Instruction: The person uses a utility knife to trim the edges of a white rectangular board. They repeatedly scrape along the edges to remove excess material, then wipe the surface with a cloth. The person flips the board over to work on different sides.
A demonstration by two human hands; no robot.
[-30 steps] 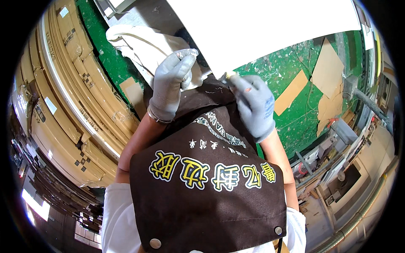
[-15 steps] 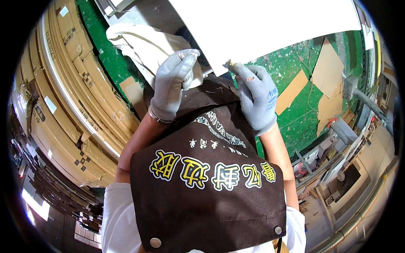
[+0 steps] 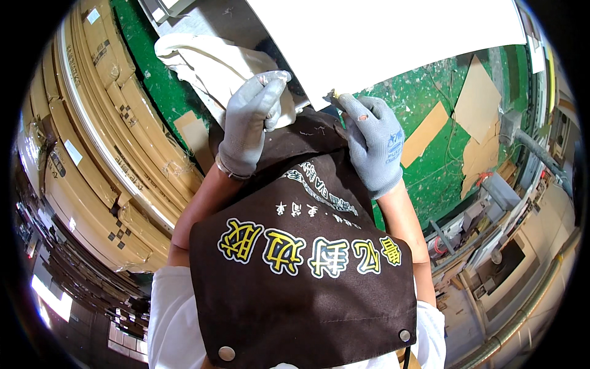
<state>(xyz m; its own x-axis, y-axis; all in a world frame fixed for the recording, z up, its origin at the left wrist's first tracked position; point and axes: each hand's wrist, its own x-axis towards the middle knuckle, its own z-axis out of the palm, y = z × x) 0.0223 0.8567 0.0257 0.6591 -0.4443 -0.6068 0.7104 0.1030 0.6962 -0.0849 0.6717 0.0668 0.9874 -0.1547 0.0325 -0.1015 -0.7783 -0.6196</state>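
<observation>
Both of my hands wear grey coated work gloves. My left hand (image 3: 252,117) is raised over a crumpled white cloth (image 3: 206,64), its fingers curled and pinched together; whatever they may hold is hidden. At the near corner of a large white board (image 3: 393,37), my right hand (image 3: 372,138) grips a small object (image 3: 332,96) with a dark tip and a bit of yellow between thumb and forefinger. Its kind is too small to make out. A worn hole shows on one finger of that glove. The board lies ahead of both hands.
Long cardboard packages (image 3: 98,154) are stacked along the left. Flat cardboard pieces (image 3: 424,134) lie on the green floor (image 3: 433,178) to the right. A grey metal surface (image 3: 203,21) lies under the cloth. Beyond, at right, are a pipe (image 3: 541,154) and shelving with clutter.
My right hand has turned slightly, and the small object in it has shifted a little at the board's corner. My left hand has hardly moved.
</observation>
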